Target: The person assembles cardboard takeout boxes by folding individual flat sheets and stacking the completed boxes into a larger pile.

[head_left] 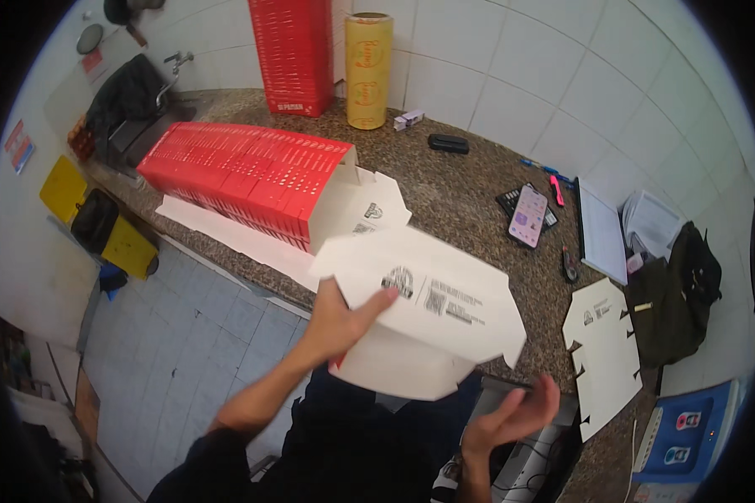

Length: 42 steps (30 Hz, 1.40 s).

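"Two bare hands, one person: what does each hold?"

"Left hand (pixel 335 325): fingers clamped on one white cardboard sheet (pixel 457 281), thumb on the printed face, the others hidden beneath. The sheet is in front of the body, across the near edge of the counter (pixel 461 193); it seems bent lengthwise, with a second white panel below. Right hand (pixel 507 421): fingers apart, loosely curled, holding nothing, near the sheet's right end and not touching it."

"Progress?"

"Formed, judging by shape: one long row of red cartons (pixel 243 168), nested and lying on the counter; exact count cannot be told. Not yet formed, it seems: the sheet in hand and one flat white blank (pixel 606 352) with notched edges, at the right."

"Surface?"

"Speckled brown stone. Along the back stand one tall red stack (pixel 294 54) and, just beside it, one yellow roll (pixel 367 75), on end; then one black case (pixel 448 143). Rightward lie one phone (pixel 528 216), screen lit, one pink marker (pixel 557 191) and one dark green bag (pixel 667 314)."

"Room?"

"White tiled wall (pixel 528 67) behind; at the left, one tap (pixel 176 60) and one yellow bin (pixel 132 253), lid raised, on a pale tiled floor (pixel 201 344)."
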Each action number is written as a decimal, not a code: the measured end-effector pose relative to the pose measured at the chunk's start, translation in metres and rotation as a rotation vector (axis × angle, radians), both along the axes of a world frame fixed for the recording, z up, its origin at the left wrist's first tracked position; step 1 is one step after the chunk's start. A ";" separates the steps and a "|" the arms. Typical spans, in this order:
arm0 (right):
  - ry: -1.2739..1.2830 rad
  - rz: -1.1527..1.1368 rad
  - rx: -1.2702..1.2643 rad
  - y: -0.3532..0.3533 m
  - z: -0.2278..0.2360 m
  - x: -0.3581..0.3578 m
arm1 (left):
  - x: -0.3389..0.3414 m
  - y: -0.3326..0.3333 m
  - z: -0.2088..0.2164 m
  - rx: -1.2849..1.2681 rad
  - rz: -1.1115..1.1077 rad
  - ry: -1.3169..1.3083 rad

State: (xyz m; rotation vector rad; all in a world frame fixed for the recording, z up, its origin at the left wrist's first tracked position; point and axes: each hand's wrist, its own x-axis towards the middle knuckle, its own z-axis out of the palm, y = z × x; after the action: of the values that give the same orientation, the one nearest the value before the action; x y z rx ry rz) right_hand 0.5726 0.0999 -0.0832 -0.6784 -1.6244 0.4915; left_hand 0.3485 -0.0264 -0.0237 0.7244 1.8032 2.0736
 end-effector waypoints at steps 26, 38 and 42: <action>-0.906 1.152 0.139 0.011 0.042 -0.277 | -0.329 0.037 0.034 -1.151 -0.193 0.829; -0.829 1.202 0.148 0.001 0.030 -0.290 | -0.332 0.037 0.029 -1.161 -0.203 0.872; -0.660 1.211 0.096 -0.008 0.017 -0.292 | -0.333 0.038 0.025 -1.178 -0.197 0.904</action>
State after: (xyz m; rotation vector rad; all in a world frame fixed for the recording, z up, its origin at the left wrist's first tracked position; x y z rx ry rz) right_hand 0.2801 0.0915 -0.0665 0.3696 -2.5897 1.1041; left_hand 0.0152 0.0116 0.0009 1.3912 2.6922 0.2300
